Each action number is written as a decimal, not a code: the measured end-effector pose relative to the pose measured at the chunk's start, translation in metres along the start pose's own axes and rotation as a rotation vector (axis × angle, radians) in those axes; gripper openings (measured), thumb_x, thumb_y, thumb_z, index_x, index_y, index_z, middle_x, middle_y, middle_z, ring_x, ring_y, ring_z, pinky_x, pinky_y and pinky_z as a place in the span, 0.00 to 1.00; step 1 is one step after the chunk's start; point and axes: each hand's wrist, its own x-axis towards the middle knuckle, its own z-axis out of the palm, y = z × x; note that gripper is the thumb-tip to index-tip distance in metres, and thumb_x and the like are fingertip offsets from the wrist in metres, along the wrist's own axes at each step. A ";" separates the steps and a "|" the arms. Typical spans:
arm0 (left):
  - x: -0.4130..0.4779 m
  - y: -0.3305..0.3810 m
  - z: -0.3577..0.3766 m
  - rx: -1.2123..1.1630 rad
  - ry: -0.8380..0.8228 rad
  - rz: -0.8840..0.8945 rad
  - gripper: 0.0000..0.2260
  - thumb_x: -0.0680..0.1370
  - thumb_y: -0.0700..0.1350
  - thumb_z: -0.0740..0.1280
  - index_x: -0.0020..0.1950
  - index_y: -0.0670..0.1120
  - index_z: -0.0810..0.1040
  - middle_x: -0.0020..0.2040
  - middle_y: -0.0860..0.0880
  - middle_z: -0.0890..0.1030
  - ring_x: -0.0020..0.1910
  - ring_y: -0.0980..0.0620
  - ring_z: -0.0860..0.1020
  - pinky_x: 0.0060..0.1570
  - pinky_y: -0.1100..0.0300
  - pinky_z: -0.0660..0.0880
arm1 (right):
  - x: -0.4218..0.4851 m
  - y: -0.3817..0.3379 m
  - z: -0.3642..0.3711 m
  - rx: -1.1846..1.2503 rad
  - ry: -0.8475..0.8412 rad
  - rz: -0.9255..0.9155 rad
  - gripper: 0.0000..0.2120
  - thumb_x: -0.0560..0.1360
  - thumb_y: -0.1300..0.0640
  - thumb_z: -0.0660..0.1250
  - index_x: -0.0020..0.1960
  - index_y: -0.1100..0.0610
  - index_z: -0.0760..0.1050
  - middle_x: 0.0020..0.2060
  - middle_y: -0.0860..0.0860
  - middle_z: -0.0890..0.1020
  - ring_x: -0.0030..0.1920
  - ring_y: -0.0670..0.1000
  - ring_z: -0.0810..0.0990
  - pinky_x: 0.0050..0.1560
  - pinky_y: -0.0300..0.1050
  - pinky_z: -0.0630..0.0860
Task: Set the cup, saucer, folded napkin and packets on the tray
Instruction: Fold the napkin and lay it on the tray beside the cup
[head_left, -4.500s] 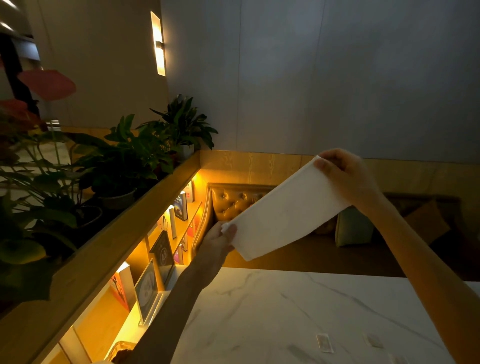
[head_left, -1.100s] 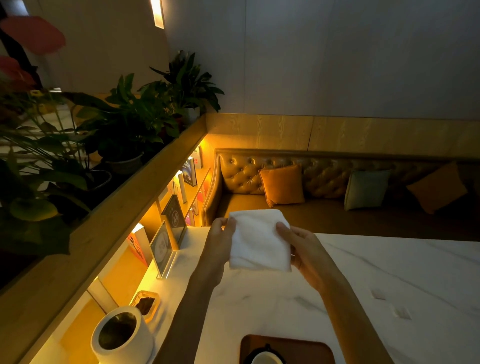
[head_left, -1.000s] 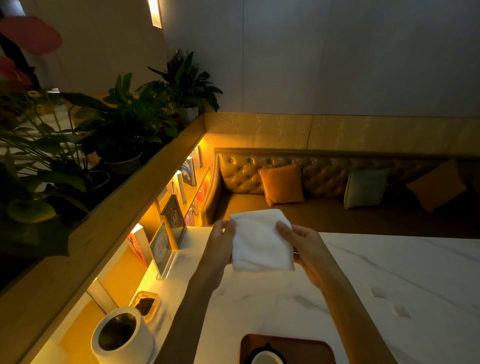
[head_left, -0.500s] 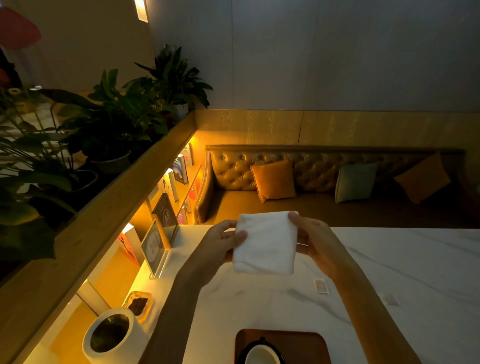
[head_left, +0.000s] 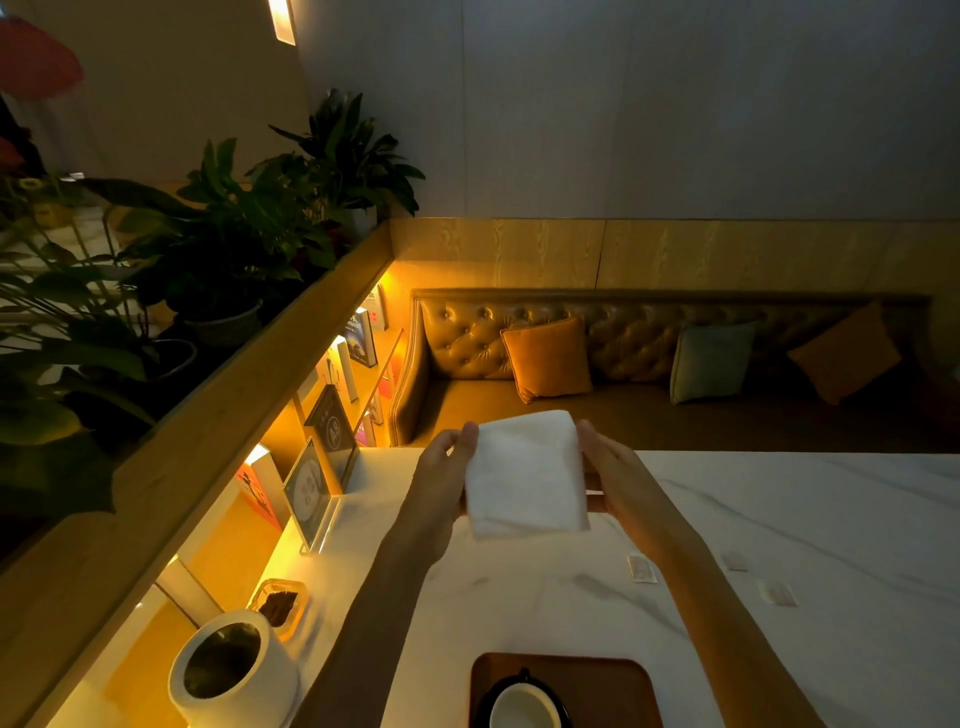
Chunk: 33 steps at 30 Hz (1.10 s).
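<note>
A white folded napkin (head_left: 524, 473) is held up in the air above the marble table, between both hands. My left hand (head_left: 444, 475) grips its left edge and my right hand (head_left: 615, 480) grips its right edge. Near the bottom edge lies a brown wooden tray (head_left: 597, 683). A white cup (head_left: 524, 707) on a dark saucer (head_left: 485, 699) stands on it, cut off by the frame. Three small packets lie on the marble to the right: one (head_left: 641, 568) beside my right forearm, another (head_left: 735, 561) further right, a third (head_left: 777, 593) nearer.
The white marble table (head_left: 831, 519) runs to the right. On its left stand a white cylindrical pot (head_left: 234, 667), a small dish (head_left: 278, 603) and an acrylic sign holder (head_left: 311, 493). A lit bookshelf, potted plants and a cushioned bench lie beyond.
The napkin went from a long unfolded sheet held high to a small folded square. My hands have lowered it slightly and the view has tilted down, showing more of the tray.
</note>
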 end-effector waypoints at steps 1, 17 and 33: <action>0.001 -0.001 0.002 0.004 0.034 0.022 0.22 0.79 0.59 0.59 0.69 0.49 0.68 0.61 0.46 0.76 0.57 0.46 0.79 0.57 0.45 0.79 | 0.000 0.002 0.005 -0.058 0.040 -0.028 0.17 0.73 0.35 0.60 0.50 0.46 0.77 0.43 0.48 0.84 0.42 0.48 0.86 0.37 0.42 0.82; 0.002 -0.020 -0.014 -0.111 -0.320 -0.134 0.26 0.72 0.50 0.70 0.67 0.42 0.71 0.63 0.41 0.78 0.60 0.42 0.80 0.60 0.44 0.78 | -0.010 0.027 -0.004 -0.003 0.057 0.028 0.17 0.74 0.41 0.65 0.58 0.47 0.76 0.49 0.49 0.84 0.48 0.50 0.85 0.39 0.42 0.81; -0.044 0.025 -0.025 0.115 -0.426 0.439 0.16 0.71 0.43 0.73 0.50 0.64 0.83 0.52 0.60 0.85 0.55 0.57 0.82 0.51 0.60 0.82 | -0.064 -0.044 -0.045 -0.001 -0.215 -0.167 0.14 0.72 0.60 0.67 0.54 0.49 0.82 0.54 0.51 0.84 0.55 0.52 0.83 0.47 0.41 0.81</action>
